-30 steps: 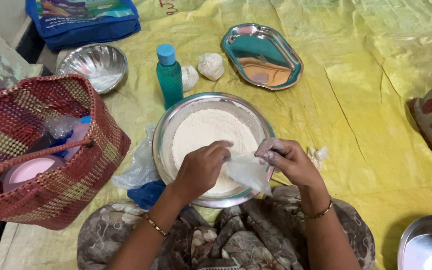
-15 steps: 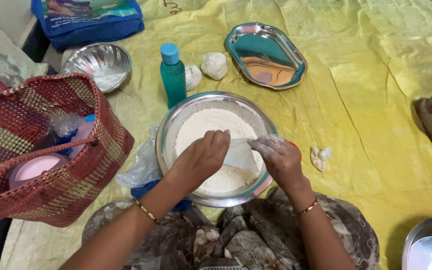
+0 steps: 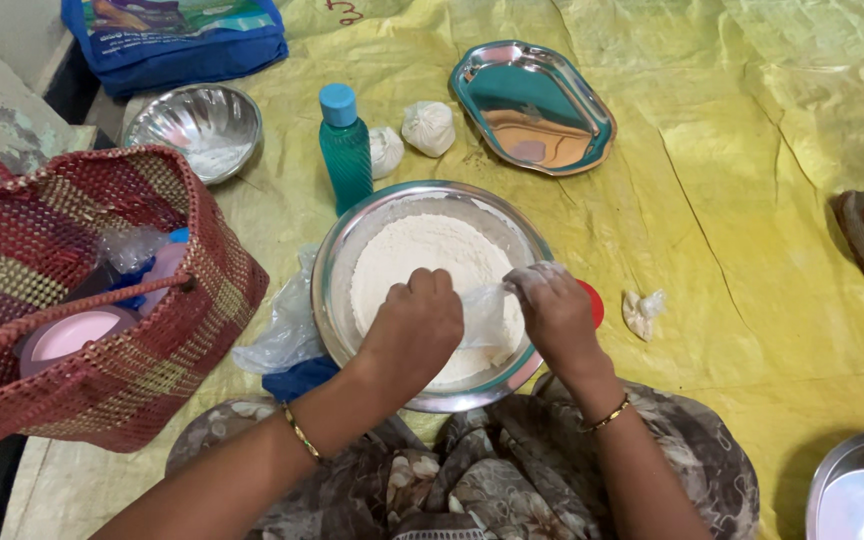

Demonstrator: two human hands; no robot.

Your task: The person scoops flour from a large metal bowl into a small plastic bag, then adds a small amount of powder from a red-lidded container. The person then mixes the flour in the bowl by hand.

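At the far left a woven basket is stood open on the yellow sheet, so that the pink lid and plastic inside it stay within reach. Behind it a small steel bowl with a little white powder is set, and next a teal bottle is kept upright, capped. A crumpled clear bag is tucked against the big steel bowl, which is placed right before the knees, close in. Flour is held in that bowl. The left hand is closed in a fist, fingers curled tight on one end of a thin plastic pouch; the right hand, floury, is pinching the other end, so the pouch is stretched over the flour, probably so spills fall in. Two tied white bundles and an empty tray are laid beyond.
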